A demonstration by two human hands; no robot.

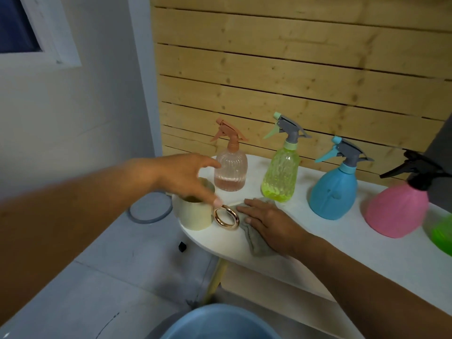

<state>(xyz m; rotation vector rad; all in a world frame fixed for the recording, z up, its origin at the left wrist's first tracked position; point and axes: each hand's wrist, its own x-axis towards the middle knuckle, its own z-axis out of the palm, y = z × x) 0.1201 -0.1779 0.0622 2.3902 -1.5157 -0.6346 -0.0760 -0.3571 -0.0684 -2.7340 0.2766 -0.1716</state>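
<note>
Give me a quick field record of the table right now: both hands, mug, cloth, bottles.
left hand: fingers spread over the cream mug, one fingertip by its gold ring handle; grip unclear
right hand: lies flat on the grey cloth
cloth: on the white table, right of the mug
row behind: peach bottle, yellow-green bottle, blue bottle, pink bottle, all upright
below: blue bucket

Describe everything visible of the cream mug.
The cream mug is a matt, ceramic-looking cylinder with a shiny gold ring handle facing right. It stands upright at the left end of the white table. The left hand spreads over its rim, one fingertip at the ring; the grey cloth lies beside the handle.
</note>
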